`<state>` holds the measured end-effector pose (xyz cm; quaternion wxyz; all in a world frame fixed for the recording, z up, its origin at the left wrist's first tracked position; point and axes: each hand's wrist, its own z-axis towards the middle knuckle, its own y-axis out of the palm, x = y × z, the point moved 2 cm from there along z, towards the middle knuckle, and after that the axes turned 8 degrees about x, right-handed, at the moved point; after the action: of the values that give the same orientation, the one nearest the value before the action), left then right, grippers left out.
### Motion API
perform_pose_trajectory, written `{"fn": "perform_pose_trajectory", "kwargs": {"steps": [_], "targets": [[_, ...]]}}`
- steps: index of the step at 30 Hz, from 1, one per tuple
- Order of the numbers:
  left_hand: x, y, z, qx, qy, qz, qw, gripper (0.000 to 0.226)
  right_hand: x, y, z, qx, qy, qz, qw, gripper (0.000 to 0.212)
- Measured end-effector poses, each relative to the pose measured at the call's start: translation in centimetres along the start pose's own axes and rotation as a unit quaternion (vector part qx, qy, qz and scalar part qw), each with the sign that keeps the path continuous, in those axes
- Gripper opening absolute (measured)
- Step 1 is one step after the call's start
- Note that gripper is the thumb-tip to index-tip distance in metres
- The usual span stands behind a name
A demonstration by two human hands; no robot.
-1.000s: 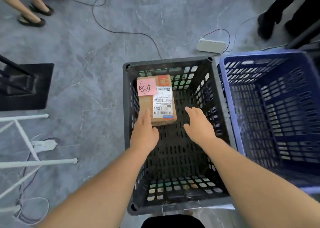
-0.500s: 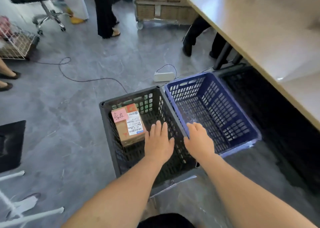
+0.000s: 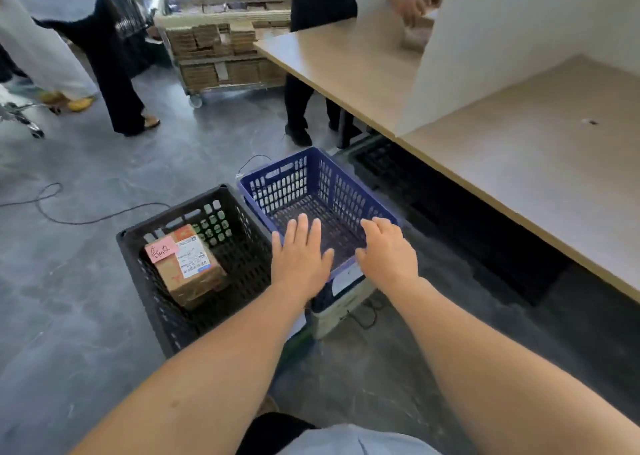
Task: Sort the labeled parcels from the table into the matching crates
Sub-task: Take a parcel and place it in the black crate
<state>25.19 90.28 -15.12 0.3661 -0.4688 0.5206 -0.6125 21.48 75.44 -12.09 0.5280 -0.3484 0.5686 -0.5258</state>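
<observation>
Both hands are empty, left hand [image 3: 299, 260] and right hand [image 3: 389, 253], fingers straight and slightly spread over the blue crate's [image 3: 273, 167] near end. They've swung right off the black crate [image 3: 166, 214], where the pink-noted cardboard parcel [image 3: 188, 264] now sits. I'd call that one sorted, so it's back to the table [image 3: 519, 163], far right.

Blue crate [image 3: 287, 184] opens upward; black crate [image 3: 166, 215] flanks left, table [image 3: 519, 163] right.

Brown parcel [image 3: 188, 267] with pink note lies in black crate [image 3: 162, 302] on floor. Blue crate [image 3: 322, 181] just beside it, under counter [image 3: 519, 163] edge. Left hand [image 3: 299, 260], right hand [image 3: 389, 252] flat, fingers straight, over blue crate, holding nothing.
</observation>
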Motion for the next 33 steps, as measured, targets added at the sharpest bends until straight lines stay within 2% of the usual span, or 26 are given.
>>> {"fn": "perform_pose_trajectory", "kwargs": {"steps": [5,16,26,33], "targets": [[6.4,0.9,-4.8,0.000,0.007,0.019,1.000,0.066,6.5,-2.8,-5.3,0.032,0.024,0.005,0.999,0.047],[22.1,2.9,-12.4,-0.009,0.057,-0.006,0.998,0.068,19.3,-7.5,-14.8,0.087,0.074,-0.028,0.993,0.054],[34.2,4.8,-11.2,-0.020,0.162,-0.014,0.986,0.070,30.3,-9.9,-18.8,0.117,0.187,-0.051,0.974,0.059],[46.2,8.2,-8.3,-0.032,0.252,-0.013,0.967,0.073,41.3,-12.7,-19.7,0.142,0.272,-0.079,0.949,0.057]]}}
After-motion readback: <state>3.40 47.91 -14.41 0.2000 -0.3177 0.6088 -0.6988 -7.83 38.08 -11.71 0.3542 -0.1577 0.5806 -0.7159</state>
